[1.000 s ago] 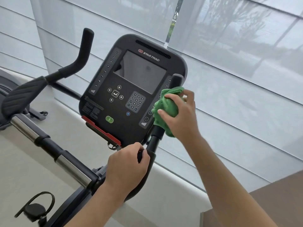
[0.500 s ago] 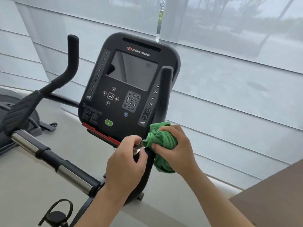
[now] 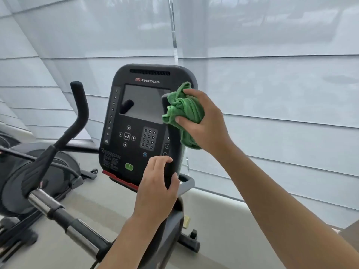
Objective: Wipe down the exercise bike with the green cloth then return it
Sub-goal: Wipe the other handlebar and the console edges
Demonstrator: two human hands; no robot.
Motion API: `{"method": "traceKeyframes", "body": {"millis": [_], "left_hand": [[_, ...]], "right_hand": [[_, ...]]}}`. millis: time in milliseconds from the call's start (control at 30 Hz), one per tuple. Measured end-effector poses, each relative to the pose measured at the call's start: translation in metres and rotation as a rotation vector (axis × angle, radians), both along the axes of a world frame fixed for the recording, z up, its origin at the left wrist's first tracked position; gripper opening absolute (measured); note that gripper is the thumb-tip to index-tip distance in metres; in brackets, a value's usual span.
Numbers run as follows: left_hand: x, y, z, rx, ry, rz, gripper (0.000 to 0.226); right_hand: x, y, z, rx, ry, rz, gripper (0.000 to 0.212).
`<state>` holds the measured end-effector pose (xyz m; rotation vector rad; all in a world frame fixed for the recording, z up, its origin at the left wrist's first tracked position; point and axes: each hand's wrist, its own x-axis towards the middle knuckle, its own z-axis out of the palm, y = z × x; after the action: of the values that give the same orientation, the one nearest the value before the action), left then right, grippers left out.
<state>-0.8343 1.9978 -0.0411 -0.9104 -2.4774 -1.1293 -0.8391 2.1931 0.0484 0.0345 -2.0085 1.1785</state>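
Observation:
The exercise bike's black console (image 3: 136, 121) stands in the middle of the view, with a dark screen and a keypad. My right hand (image 3: 206, 125) grips the bunched green cloth (image 3: 183, 111) around the top of the right upright handlebar (image 3: 171, 169), level with the screen. My left hand (image 3: 155, 185) holds the same handlebar lower down, fingers curled round it. The left handlebar (image 3: 79, 113) rises free at the left.
A chrome and black crossbar (image 3: 58, 212) runs across the lower left. Another machine (image 3: 23, 171) stands at the far left. Grey window blinds (image 3: 272, 94) fill the background behind a pale ledge (image 3: 223, 220).
My right hand has slid the cloth up the right handlebar from its base near my left hand to its top. The view has shifted so the console sits lower.

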Motion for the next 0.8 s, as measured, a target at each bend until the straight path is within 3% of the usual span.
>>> {"method": "traceKeyframes", "body": {"millis": [133,333,600,700,800], "left_hand": [[-0.003,0.003,-0.007,0.009,-0.005,0.063,0.031],[-0.002,0.005,-0.008,0.0,0.007,0.12,0.028],[-0.001,0.009,-0.006,0.03,0.021,0.158,0.023],[-0.001,0.008,-0.007,0.021,0.016,0.168,0.022],[-0.001,0.008,-0.007,0.035,0.017,0.181,0.022]], "right_hand": [[-0.032,-0.016,-0.004,-0.131,-0.047,0.144,0.079],[-0.043,-0.021,-0.03,-0.327,0.018,0.128,0.056],[-0.003,-0.032,-0.105,-0.551,-0.122,0.244,0.056],[0.007,-0.032,-0.114,-0.549,-0.17,0.299,0.055],[0.013,-0.024,-0.107,-0.398,-0.189,0.266,0.057]]}}
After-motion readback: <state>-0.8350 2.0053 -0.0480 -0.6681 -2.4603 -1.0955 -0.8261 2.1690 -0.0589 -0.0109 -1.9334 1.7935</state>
